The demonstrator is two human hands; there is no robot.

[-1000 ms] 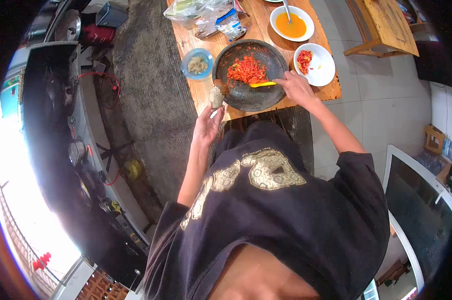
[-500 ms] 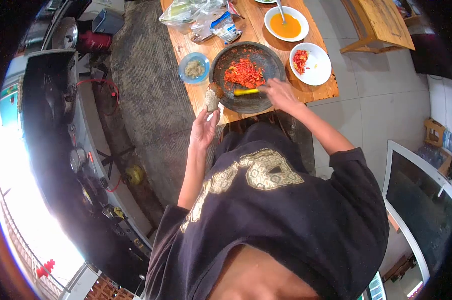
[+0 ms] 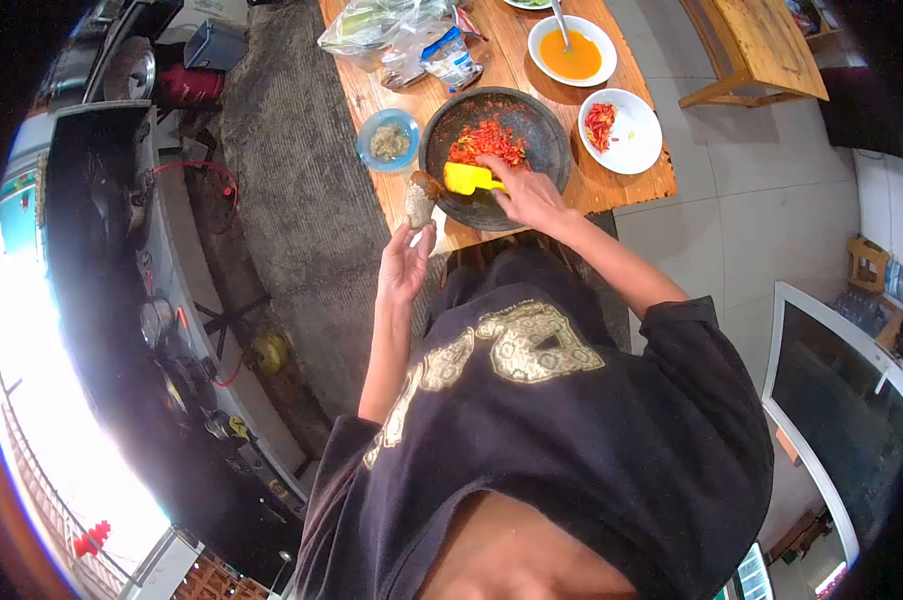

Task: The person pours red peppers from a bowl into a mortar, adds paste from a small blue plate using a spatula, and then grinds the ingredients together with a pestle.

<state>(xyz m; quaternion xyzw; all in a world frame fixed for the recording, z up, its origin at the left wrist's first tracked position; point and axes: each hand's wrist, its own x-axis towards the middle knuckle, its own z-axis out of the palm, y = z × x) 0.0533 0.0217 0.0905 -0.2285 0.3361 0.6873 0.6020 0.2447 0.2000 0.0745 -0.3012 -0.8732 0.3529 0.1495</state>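
Observation:
My right hand (image 3: 533, 198) grips a yellow spatula (image 3: 468, 179) over a dark stone mortar (image 3: 548, 150). Its flat blade faces up, close to the pestle. Chopped red chilli (image 3: 491, 140) lies heaped in the mortar's upper part. In my left hand (image 3: 407, 262) is a stone pestle (image 3: 420, 200), its lower end between my fingers. The pestle's brown, stained head leans toward the mortar's left rim.
On the wooden table (image 3: 511, 50), a blue bowl of pale paste (image 3: 388, 140) stands left of the mortar. To the right are a white bowl with chilli pieces (image 3: 620, 132) and a bowl of orange liquid (image 3: 571, 52) with a spoon. Plastic bags (image 3: 386, 30) lie at the back left.
My right hand has moved left, and the spatula has lifted and turned so its blade shows broad beside the pestle. The pestle has tilted and shifted slightly left and down.

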